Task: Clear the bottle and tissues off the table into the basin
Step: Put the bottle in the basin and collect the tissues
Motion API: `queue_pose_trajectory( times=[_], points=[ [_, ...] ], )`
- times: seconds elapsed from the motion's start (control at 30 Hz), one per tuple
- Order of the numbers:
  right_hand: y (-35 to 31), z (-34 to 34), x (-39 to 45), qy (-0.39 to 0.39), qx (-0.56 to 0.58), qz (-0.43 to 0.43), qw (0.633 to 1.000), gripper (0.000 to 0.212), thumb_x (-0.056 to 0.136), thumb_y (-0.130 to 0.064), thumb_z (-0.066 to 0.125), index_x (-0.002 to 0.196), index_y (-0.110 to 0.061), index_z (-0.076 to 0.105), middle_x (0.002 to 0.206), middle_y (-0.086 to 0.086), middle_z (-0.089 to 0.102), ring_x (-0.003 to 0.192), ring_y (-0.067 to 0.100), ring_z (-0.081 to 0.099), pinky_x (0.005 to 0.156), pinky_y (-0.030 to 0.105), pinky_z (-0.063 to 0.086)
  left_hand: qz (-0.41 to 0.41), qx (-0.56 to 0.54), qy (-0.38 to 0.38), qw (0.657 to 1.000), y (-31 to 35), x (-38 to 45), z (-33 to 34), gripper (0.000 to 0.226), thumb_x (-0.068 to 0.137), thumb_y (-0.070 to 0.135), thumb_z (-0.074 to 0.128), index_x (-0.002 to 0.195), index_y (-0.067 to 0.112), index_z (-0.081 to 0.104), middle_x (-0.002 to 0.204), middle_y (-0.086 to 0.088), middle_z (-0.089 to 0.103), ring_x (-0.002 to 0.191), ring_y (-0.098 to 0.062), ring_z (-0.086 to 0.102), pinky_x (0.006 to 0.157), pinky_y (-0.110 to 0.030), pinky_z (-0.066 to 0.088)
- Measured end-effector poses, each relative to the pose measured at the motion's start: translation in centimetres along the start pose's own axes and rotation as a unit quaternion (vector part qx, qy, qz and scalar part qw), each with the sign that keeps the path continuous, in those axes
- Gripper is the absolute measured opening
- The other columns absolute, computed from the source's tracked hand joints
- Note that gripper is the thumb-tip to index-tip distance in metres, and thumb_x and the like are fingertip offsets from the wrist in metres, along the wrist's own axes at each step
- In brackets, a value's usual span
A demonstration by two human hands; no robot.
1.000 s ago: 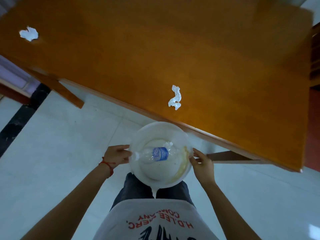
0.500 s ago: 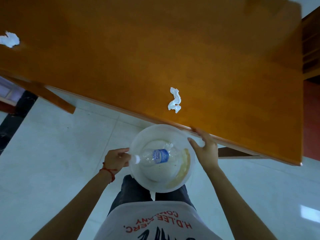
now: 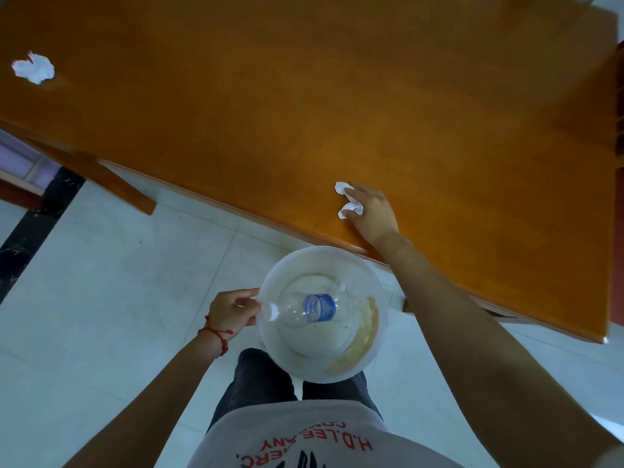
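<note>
- Head view: my right hand (image 3: pixel 373 214) lies on the wooden table (image 3: pixel 304 96) near its front edge, and its fingers (image 3: pixel 359 194) curl round a twisted white tissue (image 3: pixel 347 205), pinching it where it lies on the wood.
- One end of that tissue pokes out past my fingertips, the other curls beneath them by my thumb.
- My left hand (image 3: pixel 233 312) grips the rim of the white basin (image 3: pixel 270 349) on its left side, thumb over the edge, holding it out below the table edge and above my knees.
- The clear plastic bottle (image 3: pixel 304 309) lies on its side inside the basin, its white cap just beside my left fingers and its blue label toward the middle.
- A yellowish smear marks the basin's inner wall on the side away from my left hand.
- A second crumpled tissue (image 3: pixel 33 67) sits on the table far off to the left, well apart from both hands.
- A red string bracelet (image 3: pixel 216 334) circles my left wrist.
</note>
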State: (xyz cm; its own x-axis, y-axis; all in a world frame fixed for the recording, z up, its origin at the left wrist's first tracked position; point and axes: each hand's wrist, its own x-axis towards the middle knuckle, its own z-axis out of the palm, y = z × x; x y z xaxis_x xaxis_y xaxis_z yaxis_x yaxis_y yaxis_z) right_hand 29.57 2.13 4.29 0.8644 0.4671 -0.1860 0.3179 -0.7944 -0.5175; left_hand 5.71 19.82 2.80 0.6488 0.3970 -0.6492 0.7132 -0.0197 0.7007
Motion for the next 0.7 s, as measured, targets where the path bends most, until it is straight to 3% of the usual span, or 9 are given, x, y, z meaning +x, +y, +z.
queue_pose_trajectory(
  times=[0.2, 0.37, 0.47, 0.6, 0.7],
  points=[
    [0.1, 0.6, -1.2, 0.042, -0.025, -0.009, 0.999, 0.027, 0.09, -0.012, 0.049, 0.115, -0.011, 0.059, 0.123, 0.011, 0.06, 0.118, 0.026, 0.046, 0.096, 0.032, 0.04, 0.0, -0.002, 0.001, 1.0, 0.1, -0.2, 0.1, 0.038, 0.079, -0.003, 0.055, 0.116, 0.002, 0.061, 0.083, -0.006, 0.065, 0.075, -0.016, 0.062, 0.056, -0.014, 0.055],
    [-1.2, -0.4, -4.1, 0.081, 0.109, 0.026, 0.99, 0.025, 0.084, -0.013, 0.062, 0.109, -0.008, 0.064, 0.119, 0.013, 0.063, 0.11, 0.026, 0.055, 0.091, 0.033, 0.043, 0.0, -0.002, 0.008, 1.0, -0.1, -0.5, 0.1, 0.037, 0.08, -0.003, 0.055, 0.116, 0.002, 0.06, 0.077, 0.0, 0.063, 0.074, -0.015, 0.062, 0.054, -0.012, 0.054],
    [-2.0, -0.4, -7.8, 0.111, 0.144, -0.01, 0.983, 0.024, 0.08, -0.014, 0.067, 0.104, -0.009, 0.067, 0.11, 0.011, 0.067, 0.096, 0.021, 0.06, 0.077, 0.02, 0.043, -0.008, -0.009, 0.019, 1.0, -0.4, -0.7, 0.2, 0.038, 0.08, -0.003, 0.054, 0.117, 0.001, 0.06, 0.076, 0.0, 0.063, 0.072, -0.014, 0.061, 0.052, -0.011, 0.053],
    [-2.4, 1.0, -13.8, 0.066, 0.198, -0.011, 0.978, 0.025, 0.078, -0.016, 0.071, 0.102, -0.013, 0.068, 0.105, 0.003, 0.069, 0.085, 0.009, 0.058, 0.07, 0.001, 0.039, -0.019, -0.006, 0.036, 0.999, -1.0, -1.0, 0.1, 0.038, 0.079, -0.002, 0.055, 0.117, 0.001, 0.06, 0.074, -0.001, 0.065, 0.07, -0.014, 0.062, 0.051, -0.008, 0.051],
    [-2.0, 2.5, -16.8, -0.011, 0.202, 0.013, 0.979, 0.031, 0.078, -0.022, 0.071, 0.108, -0.019, 0.066, 0.113, 0.0, 0.067, 0.094, 0.006, 0.056, 0.085, 0.015, 0.047, -0.024, 0.0, 0.044, 0.999, -1.3, -1.3, 0.2, 0.034, 0.08, -0.002, 0.056, 0.114, -0.003, 0.061, 0.08, -0.007, 0.064, 0.069, -0.014, 0.059, 0.049, -0.006, 0.05]
  ],
)
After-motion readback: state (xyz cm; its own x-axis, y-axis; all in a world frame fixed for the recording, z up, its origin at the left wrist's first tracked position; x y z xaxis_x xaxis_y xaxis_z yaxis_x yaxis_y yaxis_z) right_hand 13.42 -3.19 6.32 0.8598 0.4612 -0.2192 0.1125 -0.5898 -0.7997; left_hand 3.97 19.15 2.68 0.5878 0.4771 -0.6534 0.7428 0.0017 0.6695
